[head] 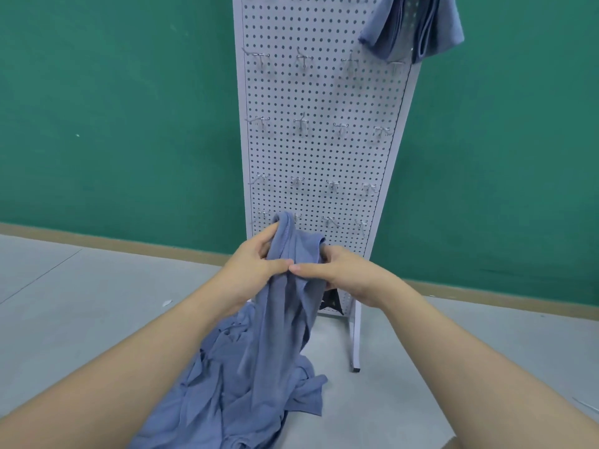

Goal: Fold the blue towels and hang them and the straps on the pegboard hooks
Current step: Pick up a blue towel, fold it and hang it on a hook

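Observation:
A blue towel (285, 306) hangs bunched between both hands in front of the white pegboard (324, 157). My left hand (256, 264) grips its upper left fold, thumb pressed across the cloth. My right hand (337, 270) grips the right fold, thumb tip touching the left thumb. The towel's lower part trails into a heap of blue towels (233, 393) on the floor. Another blue towel (418, 27) hangs from a hook at the pegboard's top right. A dark strap (330, 303) shows low on the board behind the held towel.
Rows of bare metal hooks (303, 123) stick out of the pegboard. Its white leg (355, 345) stands on the grey floor (81, 319). A green wall (113, 124) with a tan baseboard runs behind.

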`<state>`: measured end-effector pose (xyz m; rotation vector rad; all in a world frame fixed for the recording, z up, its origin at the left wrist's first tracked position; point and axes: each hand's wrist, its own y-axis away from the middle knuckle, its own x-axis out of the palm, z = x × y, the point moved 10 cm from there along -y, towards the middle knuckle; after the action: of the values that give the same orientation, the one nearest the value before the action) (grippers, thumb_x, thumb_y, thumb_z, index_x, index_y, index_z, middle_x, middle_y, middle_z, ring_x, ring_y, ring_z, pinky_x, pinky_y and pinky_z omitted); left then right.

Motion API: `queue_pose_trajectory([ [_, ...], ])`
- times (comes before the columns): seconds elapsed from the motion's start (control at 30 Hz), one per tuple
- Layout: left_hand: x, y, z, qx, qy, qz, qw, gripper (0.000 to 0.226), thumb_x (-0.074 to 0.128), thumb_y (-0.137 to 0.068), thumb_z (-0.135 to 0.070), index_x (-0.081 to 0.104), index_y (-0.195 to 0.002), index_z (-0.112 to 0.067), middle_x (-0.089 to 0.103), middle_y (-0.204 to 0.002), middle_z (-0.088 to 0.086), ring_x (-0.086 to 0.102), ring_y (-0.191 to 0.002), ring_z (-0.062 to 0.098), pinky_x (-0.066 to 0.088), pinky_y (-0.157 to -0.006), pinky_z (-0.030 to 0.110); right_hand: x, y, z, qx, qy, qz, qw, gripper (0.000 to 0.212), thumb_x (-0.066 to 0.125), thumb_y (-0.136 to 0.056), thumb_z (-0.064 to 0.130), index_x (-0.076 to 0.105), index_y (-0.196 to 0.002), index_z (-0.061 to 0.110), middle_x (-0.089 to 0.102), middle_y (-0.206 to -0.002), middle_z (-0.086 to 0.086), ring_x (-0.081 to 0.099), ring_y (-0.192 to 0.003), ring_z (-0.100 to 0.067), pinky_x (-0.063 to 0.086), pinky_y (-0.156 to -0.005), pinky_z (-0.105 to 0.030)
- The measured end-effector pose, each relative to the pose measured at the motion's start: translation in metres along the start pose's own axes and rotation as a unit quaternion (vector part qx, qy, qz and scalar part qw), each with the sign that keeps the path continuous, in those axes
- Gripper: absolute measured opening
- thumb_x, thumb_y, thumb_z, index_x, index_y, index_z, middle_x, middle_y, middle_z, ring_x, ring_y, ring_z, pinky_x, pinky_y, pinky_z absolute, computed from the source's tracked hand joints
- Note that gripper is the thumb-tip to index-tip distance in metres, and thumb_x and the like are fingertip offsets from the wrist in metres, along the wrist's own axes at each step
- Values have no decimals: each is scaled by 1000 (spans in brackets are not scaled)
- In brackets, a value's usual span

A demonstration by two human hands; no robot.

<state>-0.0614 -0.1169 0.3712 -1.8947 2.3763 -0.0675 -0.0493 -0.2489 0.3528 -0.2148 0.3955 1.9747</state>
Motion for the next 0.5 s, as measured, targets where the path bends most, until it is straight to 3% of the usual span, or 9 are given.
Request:
queue_pose_trajectory([
  [0.1,-4,-4,4,-2,-9,-11,1000,51,57,-101,3,54,-145,-23,72,-129,-2,70,-117,17,56,-101,39,-15,-1,1,0,24,-66,998,35,73,-93,35,68,-122,16,78,-112,3,74,-101,-14,57,-98,-37],
  [0.17,-16,-10,6,1,-19,-61,998,37,59,-102,-7,62,-136,-21,73,-126,-3,70,-116,16,54,-105,44,-27,6,5,9,139,-107,984,26,56,-104,32,66,-108,9,73,-101,-1,67,-85,-15,54,-78,-29],
  [0.23,-25,-16,8,0,-29,-98,995,18,60,-104,-17,70,-118,-15,77,-113,2,72,-109,21,53,-105,50,-41,13,5,28,273,-143,951,36,41,-110,34,55,-90,8,61,-88,-6,54,-76,-21,42,-65,-32],
  [0.33,-29,-20,13,-8,-41,-110,993,23,58,-105,-30,73,-107,-13,78,-106,10,72,-108,30,53,-103,53,-67,18,-16,78,341,-174,921,39,32,-111,34,48,-82,15,58,-87,-7,63,-89,-34,52,-79,-38],
  [0.43,-40,-21,14,11,-44,-134,990,23,54,-107,-28,73,-103,-16,78,-104,6,72,-105,25,56,-99,46,-93,26,-30,101,319,-224,915,40,31,-110,36,53,-85,14,69,-98,-17,71,-91,-37,57,-88,-44],
  [0.5,-54,-21,18,10,-30,-164,986,24,52,-108,-27,73,-102,-19,79,-103,2,73,-101,20,56,-97,42,-104,30,-39,91,151,-255,951,41,33,-111,33,62,-100,6,73,-99,-23,75,-82,-34,59,-90,-47],
])
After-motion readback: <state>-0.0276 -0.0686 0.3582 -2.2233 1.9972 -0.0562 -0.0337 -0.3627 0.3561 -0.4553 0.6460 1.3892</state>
